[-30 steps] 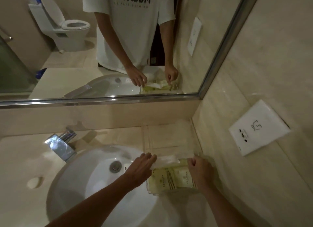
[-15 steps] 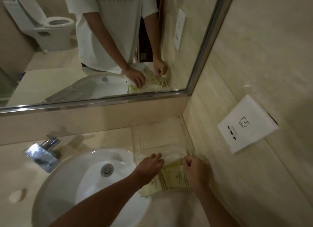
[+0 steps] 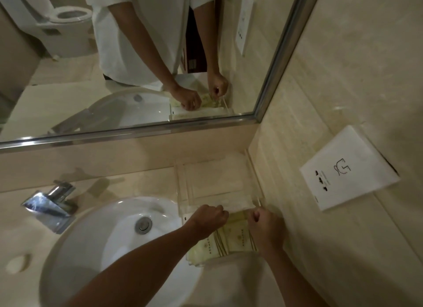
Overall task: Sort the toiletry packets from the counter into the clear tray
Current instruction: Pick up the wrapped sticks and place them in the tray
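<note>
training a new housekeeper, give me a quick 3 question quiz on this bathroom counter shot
1. True or false: the clear tray stands in the corner where the mirror wall meets the side wall.
2. Multiple choice: the yellow-green packets lie
A. in the basin
B. on the counter between the two hands, at the tray's near end
C. under the faucet
3. Fill in: the left hand and the right hand both have their fingers ____ at the white packet.

Key:
1. True.
2. B. The basin holds no packets, and the faucet is far to the left.
3. Curled.
</note>
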A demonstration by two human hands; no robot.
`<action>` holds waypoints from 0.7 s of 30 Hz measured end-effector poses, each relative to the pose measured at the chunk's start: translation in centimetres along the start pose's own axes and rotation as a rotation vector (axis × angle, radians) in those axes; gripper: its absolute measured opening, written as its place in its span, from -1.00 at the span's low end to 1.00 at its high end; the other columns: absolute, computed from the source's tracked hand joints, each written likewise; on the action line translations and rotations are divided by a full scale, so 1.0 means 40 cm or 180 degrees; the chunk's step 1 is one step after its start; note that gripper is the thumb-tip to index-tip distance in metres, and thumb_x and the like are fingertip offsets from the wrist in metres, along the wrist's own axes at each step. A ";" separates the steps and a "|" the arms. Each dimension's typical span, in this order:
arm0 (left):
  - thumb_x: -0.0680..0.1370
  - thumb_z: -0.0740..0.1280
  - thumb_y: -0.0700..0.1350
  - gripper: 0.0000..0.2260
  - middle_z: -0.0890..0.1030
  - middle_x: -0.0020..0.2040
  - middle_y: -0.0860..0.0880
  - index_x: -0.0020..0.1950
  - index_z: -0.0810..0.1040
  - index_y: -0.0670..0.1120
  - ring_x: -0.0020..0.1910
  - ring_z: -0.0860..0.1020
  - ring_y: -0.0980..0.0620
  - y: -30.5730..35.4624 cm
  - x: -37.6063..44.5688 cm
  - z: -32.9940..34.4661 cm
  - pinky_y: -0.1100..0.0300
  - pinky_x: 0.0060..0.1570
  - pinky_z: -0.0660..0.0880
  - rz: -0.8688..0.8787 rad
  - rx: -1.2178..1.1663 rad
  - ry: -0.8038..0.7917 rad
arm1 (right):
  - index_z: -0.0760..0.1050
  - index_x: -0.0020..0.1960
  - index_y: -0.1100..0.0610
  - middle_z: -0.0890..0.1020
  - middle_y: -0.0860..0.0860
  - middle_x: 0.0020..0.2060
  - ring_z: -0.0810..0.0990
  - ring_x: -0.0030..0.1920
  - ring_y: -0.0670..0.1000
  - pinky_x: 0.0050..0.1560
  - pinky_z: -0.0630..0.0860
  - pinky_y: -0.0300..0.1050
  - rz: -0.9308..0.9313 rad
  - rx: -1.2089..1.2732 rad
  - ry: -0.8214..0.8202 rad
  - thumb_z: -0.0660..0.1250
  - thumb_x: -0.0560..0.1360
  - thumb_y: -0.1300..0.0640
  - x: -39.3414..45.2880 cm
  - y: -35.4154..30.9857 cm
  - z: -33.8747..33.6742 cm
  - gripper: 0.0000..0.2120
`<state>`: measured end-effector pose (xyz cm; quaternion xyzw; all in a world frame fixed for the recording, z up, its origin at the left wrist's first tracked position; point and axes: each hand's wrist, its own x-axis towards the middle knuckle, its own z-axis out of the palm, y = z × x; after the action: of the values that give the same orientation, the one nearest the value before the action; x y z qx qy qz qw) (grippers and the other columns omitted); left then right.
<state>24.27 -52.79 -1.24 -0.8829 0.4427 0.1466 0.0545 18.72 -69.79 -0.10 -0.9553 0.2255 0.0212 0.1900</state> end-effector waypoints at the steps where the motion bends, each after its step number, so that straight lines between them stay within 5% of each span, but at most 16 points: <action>1: 0.47 0.26 -0.44 -0.73 0.53 0.00 -0.25 0.14 0.39 -0.27 -0.17 0.60 -0.19 0.002 0.001 0.000 0.02 -0.29 0.43 0.0004 -0.0036 -0.0005 | 0.31 -0.45 0.07 0.50 0.06 -0.52 0.36 -0.47 0.07 -0.36 0.22 -0.17 -0.0015 -0.0013 0.0021 0.33 0.47 0.02 0.001 -0.001 0.003 -0.63; 9: 0.54 0.22 -0.37 -0.87 0.61 -0.11 -0.19 0.08 0.43 -0.27 -0.21 0.60 -0.12 -0.010 0.027 0.005 0.08 -0.28 0.45 -0.0166 -0.0105 -0.0072 | 0.49 -0.42 0.14 0.57 0.10 -0.52 0.53 -0.46 0.15 -0.37 0.21 -0.18 -0.0104 0.0006 0.0114 0.38 0.45 0.04 0.007 0.012 0.023 -0.69; 13: 0.55 0.20 -0.36 -0.90 0.63 -0.16 -0.16 0.01 0.46 -0.24 -0.22 0.61 -0.13 -0.020 0.028 0.011 0.08 -0.24 0.49 -0.0123 -0.0126 -0.0077 | 0.49 -0.43 0.13 0.56 0.08 -0.53 0.39 -0.51 0.06 -0.41 0.16 -0.21 -0.0127 0.0028 0.0119 0.40 0.44 0.05 0.009 0.012 0.026 -0.69; 18: 0.39 0.42 -0.29 -0.84 0.58 -0.42 -0.03 -0.13 0.48 -0.14 -0.51 0.55 0.00 -0.030 0.013 0.006 0.25 -0.51 0.29 0.0041 0.0050 -0.0037 | 0.43 -0.46 0.10 0.48 0.03 -0.58 0.32 -0.53 0.01 -0.39 0.19 -0.20 -0.0142 0.0064 0.0052 0.41 0.43 0.09 0.014 0.010 0.030 -0.67; 21: 0.49 0.34 -0.29 -0.81 0.63 -0.29 -0.09 0.07 0.42 -0.18 -0.40 0.59 -0.07 -0.030 0.010 0.017 0.19 -0.44 0.34 -0.0083 0.0012 -0.0058 | 0.41 -0.45 0.08 0.39 -0.04 -0.57 0.34 -0.52 0.00 -0.39 0.17 -0.19 -0.0141 0.0070 -0.0042 0.37 0.45 0.08 0.015 0.003 0.026 -0.67</action>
<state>25.30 -52.22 -2.03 -0.8872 0.4308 0.1530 0.0621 19.26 -69.76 -1.18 -0.9578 0.2032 0.0208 0.2024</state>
